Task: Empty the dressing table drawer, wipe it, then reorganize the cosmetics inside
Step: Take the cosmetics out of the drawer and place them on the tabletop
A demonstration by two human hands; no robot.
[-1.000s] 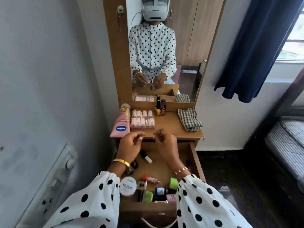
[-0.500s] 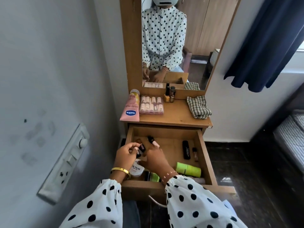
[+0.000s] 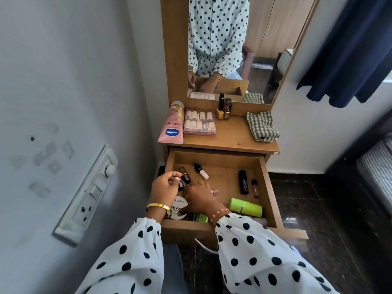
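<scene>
The wooden drawer point(image 3: 269, 187) of the dressing table stands pulled out, with cosmetics lying loose in it. My left hand point(image 3: 164, 187) pinches a small dark nail polish bottle point(image 3: 185, 179) above the drawer's left side. My right hand point(image 3: 200, 197) reaches down among the items in the middle, palm down; what its fingers touch is hidden. Inside lie a pale nail polish bottle point(image 3: 201, 171), a black tube point(image 3: 243, 181), a small brown bottle point(image 3: 255, 187), a green tube point(image 3: 246, 207) and a round white nail polish remover tub point(image 3: 179, 207).
On the tabletop point(image 3: 233, 139) stand a pink Vaseline tube point(image 3: 172, 127), a clear box of small bottles point(image 3: 199, 123), two nail polish bottles point(image 3: 223, 109) and a folded checked cloth point(image 3: 262, 127). A mirror point(image 3: 265, 39) rises behind. Wall switchboard point(image 3: 89, 194) at left, bed point(image 3: 375, 166) at right.
The view tipped down and the drawer came fully into sight. Both hands dropped from the tabletop edge into the drawer, and my left hand took hold of a dark nail polish bottle.
</scene>
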